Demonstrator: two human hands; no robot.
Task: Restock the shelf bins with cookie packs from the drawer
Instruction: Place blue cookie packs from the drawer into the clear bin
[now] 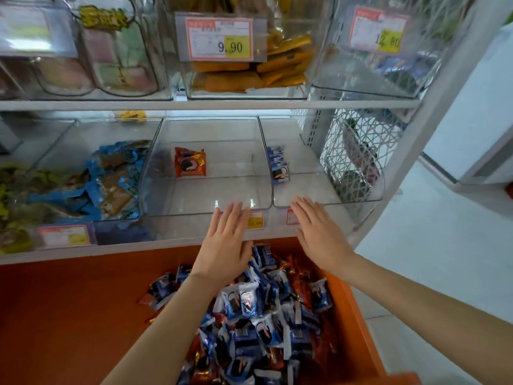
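A: Where are the cookie packs (258, 315)?
B: Heaped in the drawer (69, 315). Left hand (226, 240) and right hand (319, 232) hover by the bins (180, 213), each grip flat, empty.
A: Handling?
B: Probably light, crinkly, slippery; scoop by their middles.

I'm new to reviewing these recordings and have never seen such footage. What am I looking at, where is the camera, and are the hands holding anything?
There is no machine: a person wears one wide-angle camera on the head, looking forward and down at their own bare arms. The left hand and right hand are flat, fingers straight, holding nothing, reaching to the front edges of two clear shelf bins. The middle bin holds one red cookie pack; the right bin holds a few blue packs. Below, an open orange drawer holds a pile of blue and red packs. Whether the fingers touch the bins is unclear.
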